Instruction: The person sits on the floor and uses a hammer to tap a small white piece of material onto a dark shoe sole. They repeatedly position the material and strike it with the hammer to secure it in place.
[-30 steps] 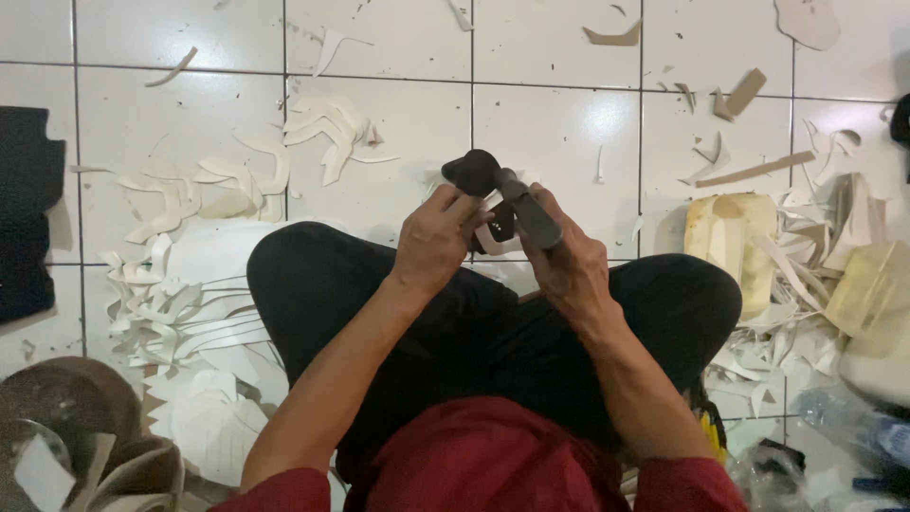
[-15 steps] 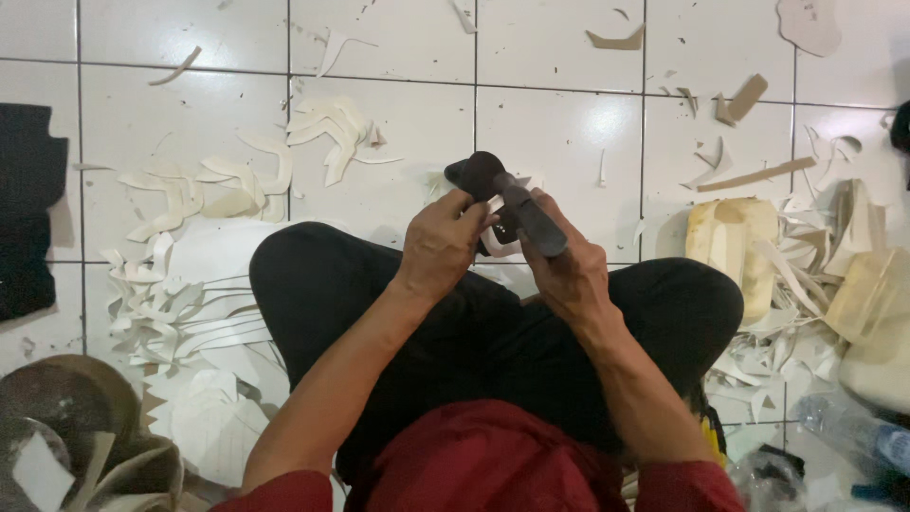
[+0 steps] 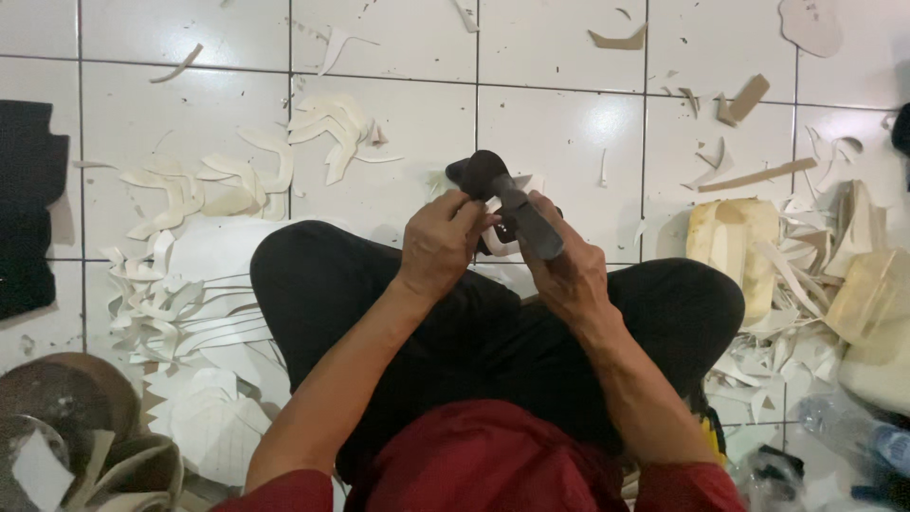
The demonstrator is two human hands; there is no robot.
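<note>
1. At the far left edge of the frame lies a black foam block (image 3: pixel 27 204) on the white tiled floor (image 3: pixel 559 133).
2. In the lower left corner sits a round brown dish (image 3: pixel 57 408), with pale offcuts beside it.
3. Left of centre, a spread of cream-coloured cut strips (image 3: pixel 190 294) fans out over the tiles, reaching up toward a smaller cluster of curved scraps (image 3: pixel 322 133).
4. In the middle of the frame the person sits cross-legged in black trousers (image 3: pixel 474 332) and a red shirt (image 3: pixel 483 465).
5. The left hand (image 3: pixel 441 242) is curled closed, its fingers pinching the near end of a dark shoe-shaped piece (image 3: pixel 488 180) held just above the knees.
6. The right hand (image 3: pixel 564 275) is closed too, wrapped round a dark grey tool handle (image 3: pixel 531 223) that lies against the same piece; the two hands are touching or nearly so.
7. To the right, a yellowish foam chunk (image 3: pixel 730 246) rests on the floor among more pale trimmings (image 3: pixel 796 284).
8. In the lower right corner lies a clear plastic bottle (image 3: pixel 853 436).
</note>
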